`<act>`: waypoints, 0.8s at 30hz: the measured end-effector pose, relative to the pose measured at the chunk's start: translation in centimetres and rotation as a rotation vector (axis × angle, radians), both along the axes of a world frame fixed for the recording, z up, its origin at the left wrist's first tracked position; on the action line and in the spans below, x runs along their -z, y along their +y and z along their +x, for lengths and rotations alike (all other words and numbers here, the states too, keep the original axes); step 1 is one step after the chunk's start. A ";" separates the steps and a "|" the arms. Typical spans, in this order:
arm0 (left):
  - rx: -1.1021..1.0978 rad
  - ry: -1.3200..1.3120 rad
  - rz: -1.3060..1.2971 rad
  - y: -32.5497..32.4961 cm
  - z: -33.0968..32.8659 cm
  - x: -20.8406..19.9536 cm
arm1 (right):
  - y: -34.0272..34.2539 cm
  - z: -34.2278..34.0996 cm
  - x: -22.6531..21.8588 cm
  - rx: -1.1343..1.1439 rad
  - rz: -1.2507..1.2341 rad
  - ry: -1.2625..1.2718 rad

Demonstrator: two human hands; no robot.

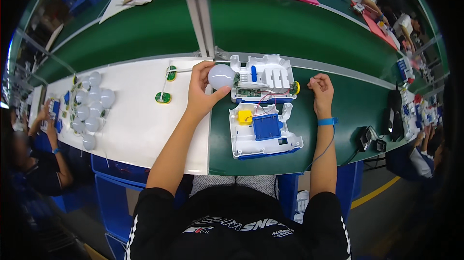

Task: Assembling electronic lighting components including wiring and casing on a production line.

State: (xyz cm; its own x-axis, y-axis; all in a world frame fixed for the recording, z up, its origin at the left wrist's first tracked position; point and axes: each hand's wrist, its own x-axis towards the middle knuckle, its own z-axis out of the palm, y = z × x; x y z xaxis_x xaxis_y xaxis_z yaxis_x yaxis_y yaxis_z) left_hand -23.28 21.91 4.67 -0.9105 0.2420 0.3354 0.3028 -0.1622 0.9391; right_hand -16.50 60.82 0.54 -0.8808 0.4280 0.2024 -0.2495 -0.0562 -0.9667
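My left hand [202, 88] grips a round milky-white bulb cover [222, 75] at the left end of an open white plastic housing half [278, 74]. Inside that half are a blue part, white ribs and green circuit boards. My right hand [321, 90] hovers right of it, fingers curled closed with nothing visible in them, near a round yellow part [295, 87] on the housing's end. Closer to me lies the other housing half [241, 136], with a yellow block [245, 117] and a blue battery compartment [267, 127]. Thin red and dark wires run between the halves.
Several white bulb covers with boards [92, 107] lie on the white sheet [140, 115] at left. Two small green boards [163, 97] joined by a white cable sit nearer. A metal post [199, 18] rises behind. A corded blue wrist strap [327, 121] circles my right wrist. Co-workers sit on both sides.
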 end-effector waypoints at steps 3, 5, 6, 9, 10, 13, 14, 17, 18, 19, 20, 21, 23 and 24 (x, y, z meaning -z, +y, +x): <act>-0.006 0.026 -0.137 0.9 -0.6 -0.8 | -0.4 -0.2 -0.1 -0.058 0.119 0.005; 0.058 -0.085 -0.390 2.4 -0.8 -3.2 | -1.0 -0.3 0.0 -0.103 0.175 -0.010; 0.085 -0.098 -0.477 3.3 -1.3 -3.2 | -1.2 -0.5 0.2 -0.131 0.210 -0.017; 0.028 0.028 -0.684 4.8 -2.3 -3.5 | -1.8 -0.3 0.1 -0.142 0.283 -0.001; 0.053 0.045 -0.841 4.7 -2.6 -3.7 | -2.1 -0.3 -0.3 -0.143 0.329 -0.003; -0.035 0.120 -0.909 4.7 -1.5 -3.4 | -2.3 0.5 -0.9 -0.086 0.370 -0.021; -0.123 0.200 -0.884 4.3 -1.1 -2.4 | -2.4 0.7 -1.1 -0.059 0.391 -0.018; -0.212 0.124 -0.829 3.2 1.1 -1.5 | -3.7 3.8 -3.8 -0.037 0.370 0.101; -0.173 0.070 -0.876 3.1 1.8 -1.3 | -4.0 5.5 -4.8 -0.039 0.306 0.214; -0.138 0.033 -0.872 2.8 2.5 -1.3 | -4.5 7.5 -5.9 -0.069 0.401 0.261; -0.098 -0.003 -0.864 2.9 3.0 -1.2 | -4.8 9.5 -6.8 -0.098 0.559 0.349; -0.068 0.058 -0.836 2.6 3.4 -1.2 | -5.6 11.3 -7.5 -0.131 0.752 0.376; -0.031 0.064 -0.807 2.5 3.6 -1.8 | -8.0 14.2 -9.7 -0.264 1.015 0.307; -0.002 0.065 -0.785 1.8 3.8 -2.2 | -9.7 14.8 -10.4 -0.332 1.121 0.266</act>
